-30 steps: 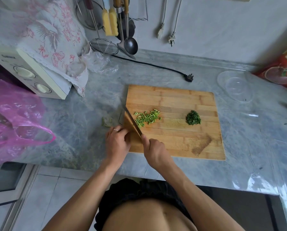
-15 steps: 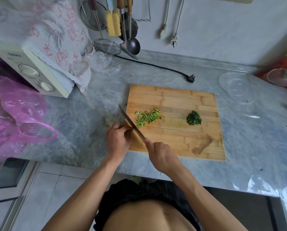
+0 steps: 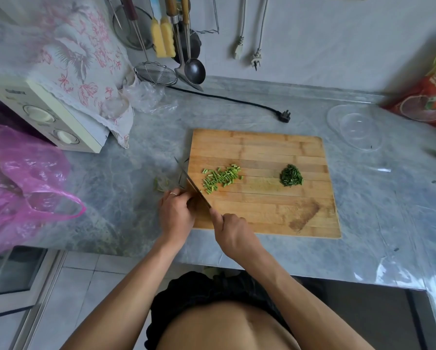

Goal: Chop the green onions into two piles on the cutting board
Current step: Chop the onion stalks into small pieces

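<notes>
at board's left edge, knife (image 3: pixel 190 184) unmoved

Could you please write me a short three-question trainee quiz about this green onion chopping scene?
1. True or false: two separate piles lie on the cutting board.
2. Multiple choice: the knife is held by A) the left hand, B) the right hand, C) neither.
3. Short answer: which pile sits nearer the knife, the light green pieces or the dark green pieces?

Key
1. True: the two piles lie apart, with bare board between them.
2. B; the left hand rests at the board's left edge, beside the blade.
3. The light green pieces.
</notes>
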`<action>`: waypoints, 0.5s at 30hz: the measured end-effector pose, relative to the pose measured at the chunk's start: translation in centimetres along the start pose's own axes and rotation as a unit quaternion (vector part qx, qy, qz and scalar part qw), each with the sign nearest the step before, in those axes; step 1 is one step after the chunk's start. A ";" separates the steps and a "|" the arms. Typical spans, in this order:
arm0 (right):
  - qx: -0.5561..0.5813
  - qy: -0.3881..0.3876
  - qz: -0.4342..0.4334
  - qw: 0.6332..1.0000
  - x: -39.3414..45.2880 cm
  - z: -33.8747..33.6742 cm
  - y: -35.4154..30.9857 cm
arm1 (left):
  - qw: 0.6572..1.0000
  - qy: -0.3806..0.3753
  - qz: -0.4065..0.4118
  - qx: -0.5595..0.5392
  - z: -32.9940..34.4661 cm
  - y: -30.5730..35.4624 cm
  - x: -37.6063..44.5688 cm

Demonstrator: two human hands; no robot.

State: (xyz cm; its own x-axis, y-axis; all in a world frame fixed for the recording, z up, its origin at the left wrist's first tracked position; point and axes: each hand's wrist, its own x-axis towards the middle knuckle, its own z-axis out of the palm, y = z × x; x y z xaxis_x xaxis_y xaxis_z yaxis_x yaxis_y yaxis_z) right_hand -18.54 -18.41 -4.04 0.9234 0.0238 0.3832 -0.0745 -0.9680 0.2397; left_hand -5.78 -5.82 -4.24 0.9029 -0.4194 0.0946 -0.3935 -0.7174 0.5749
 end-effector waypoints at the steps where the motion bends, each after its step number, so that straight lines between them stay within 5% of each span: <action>1: -0.010 -0.002 0.026 1.000 0.3 0.2 -0.1 | 1.000 -0.001 0.008 0.010 0.0 0.1 -0.2; 4: 0.095 -0.084 0.185 0.974 2.1 -0.2 0.2 | 0.999 0.003 0.038 0.028 -0.3 -0.1 -0.5; 8: 0.014 -0.081 0.304 0.949 2.6 0.3 0.7 | 1.000 -0.009 0.027 -0.003 -0.4 -0.6 0.1; 11: 0.083 -0.085 0.276 0.954 2.0 -1.6 2.1 | 0.999 -0.004 0.025 -0.041 -0.4 0.2 0.6; 14: 0.073 -0.067 0.105 0.990 1.1 -1.5 2.1 | 0.997 0.004 0.019 -0.079 -0.2 0.4 1.0; 15: 0.069 -0.094 0.128 0.985 1.3 -1.7 2.3 | 0.997 0.007 0.014 -0.082 -0.1 0.3 1.0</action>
State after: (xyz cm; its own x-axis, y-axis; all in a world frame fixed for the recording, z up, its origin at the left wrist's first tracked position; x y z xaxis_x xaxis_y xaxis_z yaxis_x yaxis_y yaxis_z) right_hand -18.19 -20.20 -1.48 0.9355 -0.2596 0.2396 -0.2740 -0.9613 0.0284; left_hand -4.95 -6.44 -3.88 0.8948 -0.4289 0.1237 -0.3863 -0.6051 0.6962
